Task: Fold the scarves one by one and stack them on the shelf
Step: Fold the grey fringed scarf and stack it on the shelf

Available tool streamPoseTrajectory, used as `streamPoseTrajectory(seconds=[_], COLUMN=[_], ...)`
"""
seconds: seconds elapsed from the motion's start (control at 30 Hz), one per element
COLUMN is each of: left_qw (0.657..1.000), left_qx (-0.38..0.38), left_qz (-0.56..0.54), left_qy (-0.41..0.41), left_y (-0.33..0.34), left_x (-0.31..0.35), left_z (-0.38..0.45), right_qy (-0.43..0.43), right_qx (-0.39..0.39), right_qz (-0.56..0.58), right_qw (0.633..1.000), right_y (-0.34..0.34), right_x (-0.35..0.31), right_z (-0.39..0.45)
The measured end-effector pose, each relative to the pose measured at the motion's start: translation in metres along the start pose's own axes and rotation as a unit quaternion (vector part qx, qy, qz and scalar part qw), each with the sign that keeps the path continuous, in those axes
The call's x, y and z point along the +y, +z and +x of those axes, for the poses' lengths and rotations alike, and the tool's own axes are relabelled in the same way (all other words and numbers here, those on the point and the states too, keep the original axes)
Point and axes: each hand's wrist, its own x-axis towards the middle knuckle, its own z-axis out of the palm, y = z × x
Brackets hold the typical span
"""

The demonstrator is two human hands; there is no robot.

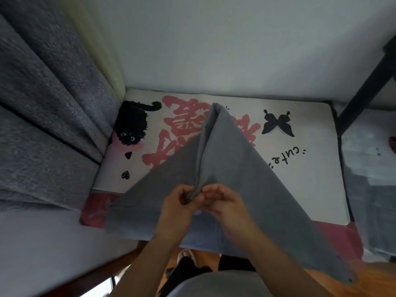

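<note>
A grey scarf (235,172) lies spread over a printed mat (310,168), raised like a tent with a ridge running away from me. Its near edge hangs over the front of the surface toward the floor. My left hand (177,204) pinches the near end of the ridge from the left. My right hand (222,200) pinches the same fold from the right, fingers curled on the cloth. Both hands meet at the middle of the scarf.
The mat shows a black cat (130,125), red characters and a black butterfly (277,125). Grey curtains (47,108) hang at the left. A black shelf frame (364,88) and a pale stack of cloth (368,168) stand at the right. A white wall is behind.
</note>
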Motion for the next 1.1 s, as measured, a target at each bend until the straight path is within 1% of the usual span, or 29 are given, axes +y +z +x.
streamPoseTrajectory(seconds=[0.03, 0.07, 0.1, 0.13, 0.17, 0.2, 0.23, 0.27, 0.3, 0.33, 0.37, 0.4, 0.43, 0.5, 0.6, 0.67, 0.7, 0.73, 0.8, 0.87, 0.97, 1.1], left_qw=[1.0, 0.999, 0.998, 0.997, 0.995, 0.994, 0.992, 0.99, 0.989, 0.989, 0.988, 0.989, 0.99, 0.991, 0.991, 0.991, 0.99, 0.987, 0.981, 0.975, 0.969, 0.944], left_qx=[0.017, 0.034, 0.051, 0.07, 0.089, 0.106, 0.119, 0.128, 0.132, 0.132, 0.131, 0.128, 0.124, 0.119, 0.122, 0.106, 0.1, 0.099, 0.111, 0.122, 0.128, 0.129], left_qz=[-0.001, 0.003, 0.009, 0.011, 0.014, 0.023, 0.036, 0.048, 0.057, 0.065, 0.071, 0.072, 0.067, 0.053, 0.041, 0.054, 0.063, 0.073, 0.091, 0.099, 0.074, 0.067], left_qy=[-0.007, -0.016, -0.025, -0.031, -0.032, -0.031, -0.028, -0.027, -0.028, -0.03, -0.029, -0.024, -0.016, 0.003, 0.038, 0.067, 0.083, 0.099, 0.132, 0.156, 0.199, 0.295], left_y=[0.001, 0.002, 0.004, 0.006, 0.008, 0.01, 0.013, 0.017, 0.02, 0.024, 0.028, 0.031, 0.034, 0.039, 0.042, 0.039, 0.035, 0.029, 0.008, -0.017, -0.051, -0.095], left_x=[-0.001, -0.003, -0.005, -0.006, -0.005, -0.004, -0.001, 0.002, 0.004, 0.006, 0.006, 0.006, 0.006, 0.008, 0.02, 0.034, 0.041, 0.05, 0.065, 0.08, 0.099, 0.113], left_z=[0.0, 0.001, 0.001, 0.001, 0.001, 0.001, 0.0, -0.001, -0.003, -0.005, -0.006, -0.008, -0.01, -0.015, -0.03, -0.046, -0.056, -0.067, -0.087, -0.105, -0.135, -0.185], right_qy=[0.038, 0.066, 0.074, 0.052, 0.005, -0.061, -0.142, -0.222, -0.28, -0.303, -0.294, -0.278, -0.258, -0.219, -0.19, -0.194, -0.193, -0.192, -0.201, -0.244, -0.339, -0.396], right_qx=[-0.037, -0.068, -0.081, -0.067, -0.036, 0.009, 0.048, 0.062, 0.05, 0.017, -0.026, -0.068, -0.104, -0.151, -0.184, -0.172, -0.156, -0.136, -0.106, -0.076, -0.011, 0.063], right_qz=[-0.026, -0.077, -0.133, -0.187, -0.228, -0.274, -0.354, -0.468, -0.576, -0.654, -0.709, -0.75, -0.784, -0.834, -0.869, -0.893, -0.901, -0.905, -0.903, -0.885, -0.839, -0.787], right_qw=[0.998, 0.993, 0.985, 0.979, 0.973, 0.96, 0.923, 0.853, 0.766, 0.693, 0.64, 0.596, 0.556, 0.484, 0.418, 0.369, 0.356, 0.355, 0.365, 0.388, 0.425, 0.469], right_y=[-0.003, -0.006, -0.011, -0.016, -0.024, -0.032, -0.038, -0.04, -0.04, -0.038, -0.033, -0.026, -0.021, -0.012, -0.001, -0.001, -0.003, -0.009, -0.02, -0.028, -0.033, -0.028], right_x=[-0.011, -0.024, -0.038, -0.053, -0.07, -0.088, -0.107, -0.125, -0.142, -0.158, -0.172, -0.184, -0.193, -0.208, -0.228, -0.237, -0.242, -0.246, -0.257, -0.267, -0.276, -0.267], right_z=[0.001, 0.004, 0.011, 0.02, 0.034, 0.05, 0.069, 0.087, 0.105, 0.125, 0.143, 0.158, 0.17, 0.188, 0.197, 0.194, 0.188, 0.18, 0.154, 0.115, 0.043, -0.067])
